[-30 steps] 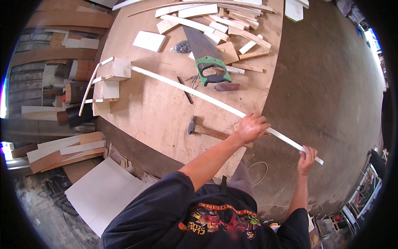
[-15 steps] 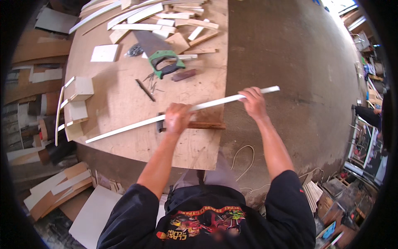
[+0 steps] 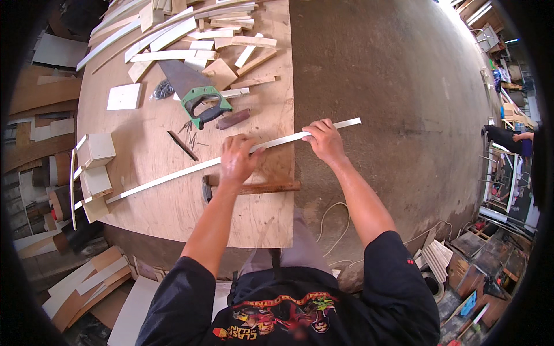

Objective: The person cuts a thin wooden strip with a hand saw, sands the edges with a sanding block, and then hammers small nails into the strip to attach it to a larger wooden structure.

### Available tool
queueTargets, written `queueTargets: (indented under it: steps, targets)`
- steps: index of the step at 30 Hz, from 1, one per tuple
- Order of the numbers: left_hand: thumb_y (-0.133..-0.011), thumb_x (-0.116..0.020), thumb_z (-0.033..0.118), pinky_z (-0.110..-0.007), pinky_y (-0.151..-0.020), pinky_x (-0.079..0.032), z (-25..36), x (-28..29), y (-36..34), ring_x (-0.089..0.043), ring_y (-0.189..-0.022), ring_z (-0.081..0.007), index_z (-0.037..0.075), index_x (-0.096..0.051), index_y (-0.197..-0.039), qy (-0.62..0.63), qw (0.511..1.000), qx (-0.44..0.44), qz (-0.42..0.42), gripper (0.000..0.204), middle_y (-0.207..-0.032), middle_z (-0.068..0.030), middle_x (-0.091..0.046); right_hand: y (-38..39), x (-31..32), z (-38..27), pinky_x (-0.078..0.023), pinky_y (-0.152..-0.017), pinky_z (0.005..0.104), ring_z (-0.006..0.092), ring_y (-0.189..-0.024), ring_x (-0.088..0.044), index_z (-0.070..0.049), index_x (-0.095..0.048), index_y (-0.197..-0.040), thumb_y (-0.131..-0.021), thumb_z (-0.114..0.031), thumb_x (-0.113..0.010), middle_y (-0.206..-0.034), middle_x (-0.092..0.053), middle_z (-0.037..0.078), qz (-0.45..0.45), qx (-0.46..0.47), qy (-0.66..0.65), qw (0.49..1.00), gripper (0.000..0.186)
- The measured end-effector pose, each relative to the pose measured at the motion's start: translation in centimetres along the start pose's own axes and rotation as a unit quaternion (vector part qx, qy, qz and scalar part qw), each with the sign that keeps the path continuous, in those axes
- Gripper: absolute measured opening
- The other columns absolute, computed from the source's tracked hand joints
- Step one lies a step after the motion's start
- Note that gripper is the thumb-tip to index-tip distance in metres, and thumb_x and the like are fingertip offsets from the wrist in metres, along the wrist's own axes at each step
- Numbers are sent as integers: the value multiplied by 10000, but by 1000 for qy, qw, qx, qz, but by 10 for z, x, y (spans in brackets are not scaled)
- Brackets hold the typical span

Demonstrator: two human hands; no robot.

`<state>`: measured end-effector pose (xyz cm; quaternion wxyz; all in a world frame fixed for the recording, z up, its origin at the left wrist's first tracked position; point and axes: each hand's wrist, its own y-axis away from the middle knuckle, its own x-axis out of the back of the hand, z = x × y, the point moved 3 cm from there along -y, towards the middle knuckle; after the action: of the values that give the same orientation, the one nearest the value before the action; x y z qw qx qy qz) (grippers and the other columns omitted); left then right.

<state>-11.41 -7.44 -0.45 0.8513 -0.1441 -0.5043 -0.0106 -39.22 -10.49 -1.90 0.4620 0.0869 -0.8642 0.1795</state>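
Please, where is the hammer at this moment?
In the head view, the hammer lies on the table near its right edge, below the white strip, partly covered by the left forearm.

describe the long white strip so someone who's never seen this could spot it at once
Start at the plywood-topped table, then look nearer the person than the green-handled saw. A long, thin white strip slants across there, its right end past the table's edge. Unlike the heaped wood pieces farther off, it is held in the left hand and right hand.
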Motion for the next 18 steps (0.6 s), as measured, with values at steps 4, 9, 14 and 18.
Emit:
queueTargets:
  steps: [4,9,14,18]
  targets:
    - [-889,-742,277,-464,-963,-465,18,-31,-24,-570,-1128,-338,140,-723,-1075,-12,1000,21,19,232,-1141,-91,-632,-17,6,-27,-516,-899,421,287,-1024,-604,-69,-721,-1090,-790,-266,-834,-1077,-673,75,-26,-15,0,1000,376]
    - [-961,-625,317,-492,-1045,-404,20,-58,-32,-487,-1264,-341,122,-629,-1231,-66,994,70,-48,333,-1296,-127,-532,-82,8,-115,-506,-993,440,313,-1106,-623,-61,-672,-1156,-836,-244,-754,-1172,-658,116,-30,109,-37,993,377]
    - [-978,-616,274,-550,-1095,-363,23,-66,-32,-448,-1296,-398,54,-605,-1244,-54,997,49,-7,345,-1355,-168,-494,-145,-79,-187,-448,-1058,455,309,-1139,-590,-46,-653,-1170,-928,-153,-581,-1114,-655,112,42,217,59,973,274]
    - [-938,-668,215,-565,-1087,-361,26,-54,-35,-445,-1278,-414,30,-621,-1202,-56,998,-3,25,325,-1334,-193,-513,-161,-113,-198,-421,-1049,460,261,-1074,-587,-56,-652,-1114,-901,-175,-613,-1030,-656,88,9,177,143,974,246]
